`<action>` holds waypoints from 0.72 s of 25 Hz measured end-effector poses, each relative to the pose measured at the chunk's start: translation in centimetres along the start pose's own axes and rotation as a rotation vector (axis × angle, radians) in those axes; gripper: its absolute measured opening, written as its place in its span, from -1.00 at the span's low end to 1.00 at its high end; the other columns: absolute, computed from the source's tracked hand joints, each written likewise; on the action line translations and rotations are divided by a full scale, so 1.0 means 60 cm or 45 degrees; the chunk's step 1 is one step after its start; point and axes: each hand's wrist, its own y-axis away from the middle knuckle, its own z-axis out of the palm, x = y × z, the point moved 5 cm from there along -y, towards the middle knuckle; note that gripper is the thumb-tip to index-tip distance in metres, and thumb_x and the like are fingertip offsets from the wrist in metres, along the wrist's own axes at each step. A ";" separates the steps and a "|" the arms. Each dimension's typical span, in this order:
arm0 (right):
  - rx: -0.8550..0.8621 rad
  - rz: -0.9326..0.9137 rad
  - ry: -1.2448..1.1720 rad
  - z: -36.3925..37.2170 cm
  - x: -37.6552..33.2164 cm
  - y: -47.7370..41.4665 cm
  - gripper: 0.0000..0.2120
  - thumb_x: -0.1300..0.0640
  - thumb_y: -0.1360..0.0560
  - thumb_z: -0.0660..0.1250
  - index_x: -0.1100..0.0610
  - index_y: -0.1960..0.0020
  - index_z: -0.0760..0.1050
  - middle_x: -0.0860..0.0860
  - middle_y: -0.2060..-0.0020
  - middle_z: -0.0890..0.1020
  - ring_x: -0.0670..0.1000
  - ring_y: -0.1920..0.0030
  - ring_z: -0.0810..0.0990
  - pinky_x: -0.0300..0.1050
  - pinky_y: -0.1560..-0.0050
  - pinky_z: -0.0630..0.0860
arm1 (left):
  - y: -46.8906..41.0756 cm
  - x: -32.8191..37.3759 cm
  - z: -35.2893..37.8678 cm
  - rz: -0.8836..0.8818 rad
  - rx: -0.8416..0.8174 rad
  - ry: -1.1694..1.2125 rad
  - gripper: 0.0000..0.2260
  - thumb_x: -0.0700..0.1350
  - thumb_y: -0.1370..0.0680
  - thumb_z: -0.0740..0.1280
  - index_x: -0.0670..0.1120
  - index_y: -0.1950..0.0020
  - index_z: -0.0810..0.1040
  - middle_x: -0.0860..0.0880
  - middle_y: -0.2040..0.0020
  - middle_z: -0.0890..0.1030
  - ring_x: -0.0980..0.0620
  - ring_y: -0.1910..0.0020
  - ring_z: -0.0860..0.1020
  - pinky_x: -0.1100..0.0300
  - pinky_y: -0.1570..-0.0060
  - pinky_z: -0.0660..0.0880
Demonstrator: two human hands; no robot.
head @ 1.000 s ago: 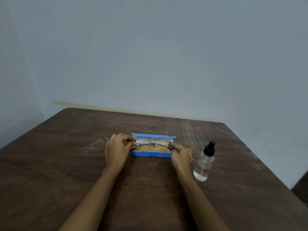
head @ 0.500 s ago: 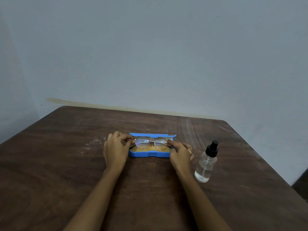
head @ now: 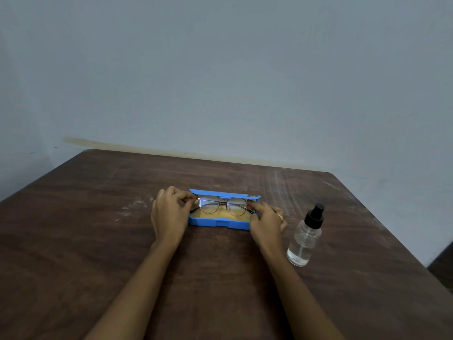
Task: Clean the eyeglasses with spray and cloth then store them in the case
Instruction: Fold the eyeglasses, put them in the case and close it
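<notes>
I pinch the eyeglasses (head: 222, 205) at each hinge, left hand (head: 169, 214) and right hand (head: 266, 220), keeping skin off the lenses. They hover over the open blue case (head: 208, 221) at worktop (head: 85, 217) centre. The spray bottle (head: 305, 238) stands at three o'clock, within reach.

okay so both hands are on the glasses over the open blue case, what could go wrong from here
1. The left hand and right hand pinch the thin-framed eyeglasses at their outer ends; an uneven pull might twist the frame.
2. Fingertips sit close to the lenses and could smudge them.
3. The spray bottle stands upright just beside the right wrist; a sideways move could tip it.
</notes>
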 end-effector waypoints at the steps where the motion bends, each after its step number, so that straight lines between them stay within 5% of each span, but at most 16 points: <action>1: -0.002 -0.015 0.031 0.000 0.001 0.000 -0.61 0.32 -0.48 0.14 0.02 -0.20 0.50 -0.07 -0.19 0.54 0.03 -0.29 0.22 0.01 -0.30 0.03 | 0.000 -0.001 0.001 0.005 -0.001 -0.015 -0.94 -0.12 -0.39 0.43 -0.03 0.16 0.66 0.01 0.22 0.52 0.02 0.13 0.39 0.09 0.20 0.36; 18: -0.058 -0.182 0.457 0.013 0.001 -0.003 -0.66 0.23 -0.50 0.14 0.05 -0.22 0.49 -0.02 -0.23 0.51 0.10 -0.36 0.18 0.06 -0.27 0.07 | 0.010 -0.002 0.010 0.178 -0.059 -0.307 -0.89 -0.08 -0.40 0.44 -0.03 0.10 0.65 0.06 0.20 0.37 0.09 0.16 0.27 0.16 0.18 0.21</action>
